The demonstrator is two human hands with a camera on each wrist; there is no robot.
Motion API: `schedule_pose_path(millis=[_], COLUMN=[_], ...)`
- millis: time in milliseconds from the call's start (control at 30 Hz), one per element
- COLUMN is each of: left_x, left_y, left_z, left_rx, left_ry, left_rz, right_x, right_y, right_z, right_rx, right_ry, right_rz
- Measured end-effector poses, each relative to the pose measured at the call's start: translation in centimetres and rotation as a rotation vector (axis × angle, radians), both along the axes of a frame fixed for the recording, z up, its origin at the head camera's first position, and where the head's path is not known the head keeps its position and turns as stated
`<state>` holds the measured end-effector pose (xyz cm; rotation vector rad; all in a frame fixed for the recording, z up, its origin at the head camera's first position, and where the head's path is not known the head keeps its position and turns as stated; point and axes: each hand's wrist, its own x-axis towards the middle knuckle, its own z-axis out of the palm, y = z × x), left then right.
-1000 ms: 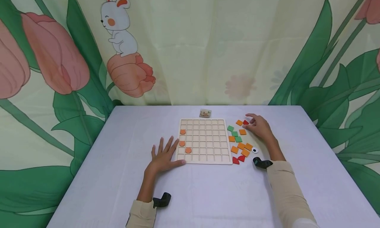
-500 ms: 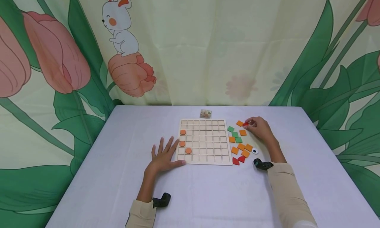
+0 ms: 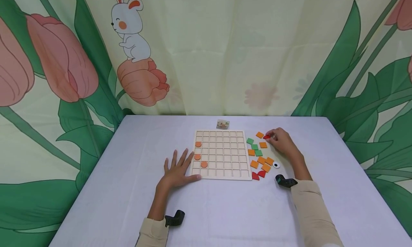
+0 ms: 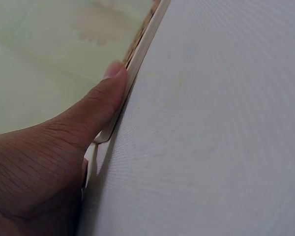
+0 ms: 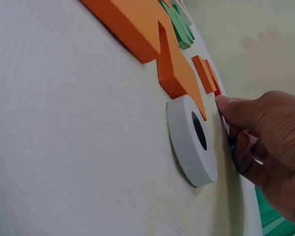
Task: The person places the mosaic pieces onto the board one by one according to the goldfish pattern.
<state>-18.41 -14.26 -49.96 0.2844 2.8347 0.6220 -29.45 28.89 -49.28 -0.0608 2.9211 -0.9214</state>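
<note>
My left hand lies with fingers spread at the left side of a pale wooden grid board. Its thumb presses the board's front edge, as the left wrist view shows. Three orange discs sit in cells on the board's left. My right hand is beyond the board's right side and pinches a small red quarter-round piece between thumb and fingertips. In the right wrist view that hand hides most of the red piece.
Right of the board lie several orange squares, green pieces, two red quarter-rounds and a white disc with a black dot. A small patterned card lies behind the board. A printed curtain hangs behind the table.
My right hand has lowered and drawn its thumb and fingertips together on the red quarter-round, having been parted around it. The left hand has stayed in place.
</note>
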Motion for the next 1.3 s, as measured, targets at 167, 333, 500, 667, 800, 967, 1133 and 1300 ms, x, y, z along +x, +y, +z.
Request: schedule_pose_path(millis=[167, 333, 500, 667, 800, 967, 1133, 1300], left_x=[0.0, 0.0, 0.0, -0.1, -0.1, 0.0, 0.0, 0.0], left_y=[0.0, 0.0, 0.0, -0.1, -0.1, -0.1, -0.1, -0.1], left_z=[0.0, 0.1, -0.1, -0.1, 0.0, 0.3, 0.4, 0.3], left_rx=[-0.008, -0.007, -0.013, -0.017, -0.004, -0.004, 0.002, -0.007], left_ry=[-0.001, -0.001, -0.001, -0.002, -0.003, -0.001, 0.003, -0.002], left_rz=[0.002, -0.005, -0.011, -0.011, -0.012, -0.013, -0.010, -0.009], right_x=[0.0, 0.0, 0.4, 0.5, 0.5, 0.5, 0.6, 0.6], right_y=[-0.1, 0.0, -0.1, -0.8, -1.8, -3.4, -5.3, -7.5], right_z=[0.0, -0.2, -0.2, 0.3, 0.9, 1.7, 2.2, 2.6], right_rx=[0.002, -0.010, -0.036, -0.053, -0.064, -0.079, -0.086, -0.075], right_ry=[0.010, 0.009, 0.029, 0.049, 0.051, 0.060, 0.067, 0.094], right_rz=[0.004, 0.009, 0.016, 0.026, 0.026, 0.052, 0.103, 0.190])
